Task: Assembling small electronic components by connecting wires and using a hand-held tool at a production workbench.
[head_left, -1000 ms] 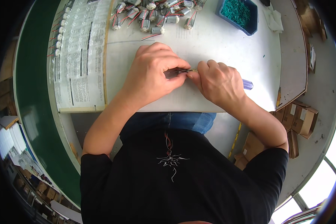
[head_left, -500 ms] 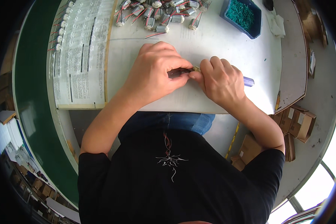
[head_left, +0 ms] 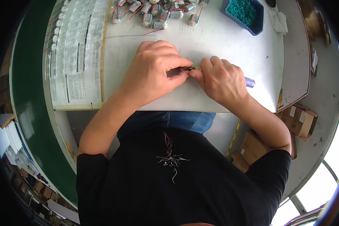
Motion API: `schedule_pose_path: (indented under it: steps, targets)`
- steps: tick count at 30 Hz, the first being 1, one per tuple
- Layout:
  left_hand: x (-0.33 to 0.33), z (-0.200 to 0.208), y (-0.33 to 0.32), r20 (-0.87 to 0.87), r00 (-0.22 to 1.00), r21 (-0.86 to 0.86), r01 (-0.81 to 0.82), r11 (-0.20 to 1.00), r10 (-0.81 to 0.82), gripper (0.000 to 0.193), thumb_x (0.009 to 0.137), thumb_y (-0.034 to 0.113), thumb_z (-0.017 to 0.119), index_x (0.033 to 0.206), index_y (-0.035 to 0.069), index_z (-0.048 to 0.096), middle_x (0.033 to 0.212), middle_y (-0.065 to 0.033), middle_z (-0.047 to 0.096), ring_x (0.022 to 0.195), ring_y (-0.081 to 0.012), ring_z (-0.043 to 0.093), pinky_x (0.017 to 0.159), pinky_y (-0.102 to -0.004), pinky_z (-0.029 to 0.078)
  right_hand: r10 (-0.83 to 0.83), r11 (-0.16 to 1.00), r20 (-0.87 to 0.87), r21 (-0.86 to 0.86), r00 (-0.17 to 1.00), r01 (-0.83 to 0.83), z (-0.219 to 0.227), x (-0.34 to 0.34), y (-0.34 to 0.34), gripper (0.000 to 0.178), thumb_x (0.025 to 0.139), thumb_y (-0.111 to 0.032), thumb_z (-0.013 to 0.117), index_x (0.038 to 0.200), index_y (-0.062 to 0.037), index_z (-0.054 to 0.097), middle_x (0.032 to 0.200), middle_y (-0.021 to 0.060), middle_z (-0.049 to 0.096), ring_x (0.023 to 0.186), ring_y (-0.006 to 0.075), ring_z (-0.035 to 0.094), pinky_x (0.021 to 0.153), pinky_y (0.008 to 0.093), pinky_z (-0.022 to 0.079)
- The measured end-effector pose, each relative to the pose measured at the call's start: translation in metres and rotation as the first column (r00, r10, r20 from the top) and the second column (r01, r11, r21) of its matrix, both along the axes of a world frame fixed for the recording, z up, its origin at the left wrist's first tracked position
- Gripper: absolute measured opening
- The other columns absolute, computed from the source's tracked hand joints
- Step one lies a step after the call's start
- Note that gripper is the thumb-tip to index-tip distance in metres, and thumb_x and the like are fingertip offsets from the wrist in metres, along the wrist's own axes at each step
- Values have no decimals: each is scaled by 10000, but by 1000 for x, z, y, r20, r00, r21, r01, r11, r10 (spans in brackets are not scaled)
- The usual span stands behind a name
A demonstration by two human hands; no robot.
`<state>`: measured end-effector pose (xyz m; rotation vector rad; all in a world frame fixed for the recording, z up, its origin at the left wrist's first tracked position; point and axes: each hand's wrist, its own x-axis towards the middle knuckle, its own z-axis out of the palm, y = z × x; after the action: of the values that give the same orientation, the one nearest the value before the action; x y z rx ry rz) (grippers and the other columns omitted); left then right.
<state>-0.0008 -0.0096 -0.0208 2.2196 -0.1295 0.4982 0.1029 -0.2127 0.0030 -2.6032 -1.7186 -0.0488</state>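
My left hand [head_left: 154, 69] is closed in a pinch, thumb and fingertips meeting on a small dark piece [head_left: 184, 69] too hidden to name. Against those fingertips, my right hand [head_left: 223, 80] is wrapped round a purple-handled tool [head_left: 250, 82]; the handle's end sticks out past the right side of the fist. Between the two hands shows a small yellowish bit [head_left: 195, 67], and whether it belongs to the tool or to the piece I cannot tell. Both hands are just above the white table [head_left: 199, 37], close to its front edge.
A heap of small metal motors [head_left: 160, 25] with red and black wires lies at the back. At the back right stands a blue bin [head_left: 255, 29] of small green pieces. Printed sheets under clear plastic [head_left: 77, 84] cover the left side, with several white-ended motors [head_left: 55, 38] along their edge.
The view has shifted slightly, so the table appears a little further left and up. Both hands keep their hold, with only a small shift at the fingertips.
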Motion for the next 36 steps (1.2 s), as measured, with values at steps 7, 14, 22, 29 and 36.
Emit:
schedule_pose_path:
  steps: [7,14,22,29,36]
  targets:
    - [-3,1,-1,83,997,101,-9,995,1,178,806,154,850,966,97,800,824,-16,719,879,-204,689,884,-390,480,-30,999,-22,38,999,30,-3,0,1,436,1038,-412,665,778,-94,518,683,74,515,553,244,606,459,373,490]
    - [-2,2,-1,114,992,171,32,985,-52,183,824,143,837,975,55,785,848,-35,698,844,-222,680,864,-375,505,-10,1000,67,-5,998,11,1,2,4,462,1045,-431,653,766,-94,504,661,63,509,503,240,585,429,362,473]
    - [-5,5,-3,44,997,125,50,991,-56,261,770,36,866,1019,27,790,905,-89,731,907,-283,720,801,-400,582,9,1000,78,10,997,-9,-3,4,4,480,1040,-449,656,753,-98,497,641,60,510,488,241,595,409,357,471]
    - [-6,-1,-5,80,995,136,44,990,-55,250,811,62,837,1050,23,773,886,-78,708,875,-269,694,796,-394,571,-15,1000,11,-12,1000,15,-3,4,4,474,1061,-426,627,762,-79,506,645,87,529,519,279,599,451,385,483]
    - [-8,12,3,25,998,-98,67,993,-65,377,833,54,852,1180,13,712,988,-91,752,934,-237,736,840,-364,594,-74,978,-488,136,870,160,24,19,-1,484,1112,-409,539,809,-33,568,673,146,567,594,383,581,564,455,470]
